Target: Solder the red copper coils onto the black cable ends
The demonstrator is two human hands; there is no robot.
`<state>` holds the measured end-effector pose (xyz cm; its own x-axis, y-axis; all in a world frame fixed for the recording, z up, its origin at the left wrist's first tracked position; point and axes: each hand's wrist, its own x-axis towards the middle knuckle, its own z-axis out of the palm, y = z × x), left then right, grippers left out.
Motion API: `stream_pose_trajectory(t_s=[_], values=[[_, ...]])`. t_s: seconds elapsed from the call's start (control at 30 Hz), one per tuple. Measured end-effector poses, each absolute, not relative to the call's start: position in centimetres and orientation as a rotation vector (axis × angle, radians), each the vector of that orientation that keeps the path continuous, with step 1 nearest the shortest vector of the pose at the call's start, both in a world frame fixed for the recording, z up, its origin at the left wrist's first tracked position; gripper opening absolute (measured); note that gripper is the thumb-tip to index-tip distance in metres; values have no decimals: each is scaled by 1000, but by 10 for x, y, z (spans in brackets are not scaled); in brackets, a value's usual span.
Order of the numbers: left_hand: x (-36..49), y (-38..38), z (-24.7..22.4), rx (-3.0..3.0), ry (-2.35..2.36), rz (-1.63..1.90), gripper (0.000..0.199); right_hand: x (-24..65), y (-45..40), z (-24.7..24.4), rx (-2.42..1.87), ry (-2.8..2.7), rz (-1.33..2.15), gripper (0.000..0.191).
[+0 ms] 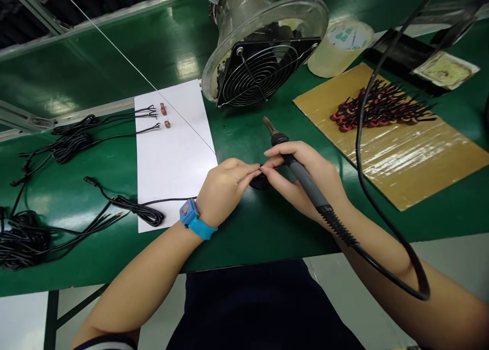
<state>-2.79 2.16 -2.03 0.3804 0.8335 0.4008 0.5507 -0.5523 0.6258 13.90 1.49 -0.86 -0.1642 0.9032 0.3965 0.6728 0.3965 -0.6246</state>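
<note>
My left hand (227, 187), with a blue wrist strap (201, 228), is closed in a pinch at the end of a black cable (168, 201) that runs in from the left. My right hand (305, 179) holds a soldering iron (301, 176), its metal tip pointing up and away from me. The thumb and a finger of that hand also meet the left fingertips over a small round black object (260, 181). Whatever tiny part sits between the fingertips is mostly hidden. A thin strand of wire (145, 79) slants down toward my left hand.
White paper (171, 161) bears cable ends beside small reddish-brown parts (163, 109). Coiled black cables (25, 238) lie left. A fan in a metal hood (263, 75) stands ahead. On the right are brown cardboard (397, 171) with piled black-and-red wired parts (378, 105), a tape roll (340, 49) and a sponge (446, 70).
</note>
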Motion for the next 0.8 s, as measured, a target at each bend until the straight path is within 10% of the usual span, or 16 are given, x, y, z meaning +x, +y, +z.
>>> stream_pose_trajectory(t_s=[0.8], values=[[-32, 29, 2, 1812, 1316, 470, 20, 166, -41, -35, -1062, -1654, 178, 43]])
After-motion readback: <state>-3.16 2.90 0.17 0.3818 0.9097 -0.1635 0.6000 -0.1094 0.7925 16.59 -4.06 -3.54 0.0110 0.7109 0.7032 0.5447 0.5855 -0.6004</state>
